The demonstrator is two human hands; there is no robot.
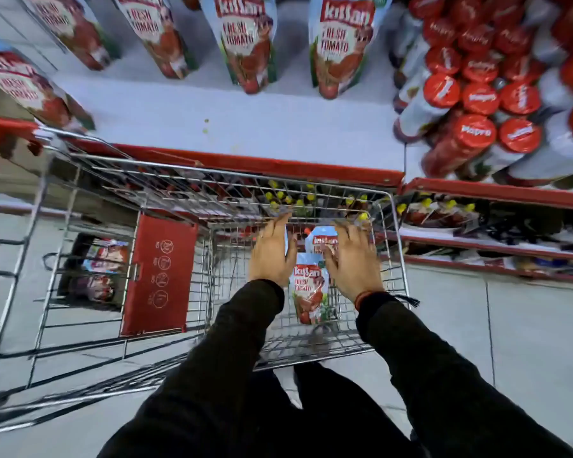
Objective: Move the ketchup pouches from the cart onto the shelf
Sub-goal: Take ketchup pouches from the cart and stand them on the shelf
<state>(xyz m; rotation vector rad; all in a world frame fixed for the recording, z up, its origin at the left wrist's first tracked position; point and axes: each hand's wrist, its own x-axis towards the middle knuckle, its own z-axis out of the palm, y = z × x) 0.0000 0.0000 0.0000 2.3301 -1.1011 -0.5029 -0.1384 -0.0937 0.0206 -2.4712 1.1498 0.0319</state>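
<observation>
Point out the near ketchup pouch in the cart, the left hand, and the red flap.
near pouch [308, 289]: head view, on its printed front.
left hand [272, 256]: head view, on its back.
red flap [158, 276]: head view, on its middle panel.

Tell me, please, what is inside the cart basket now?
Two ketchup pouches lie in the cart: a near pouch and a far pouch, partly covered by the right hand. The left hand hides the area beneath it.

Shelf [232, 127] front bare between pouch row [245, 44] and red edge; bottles [477, 104] crowd right.
</observation>
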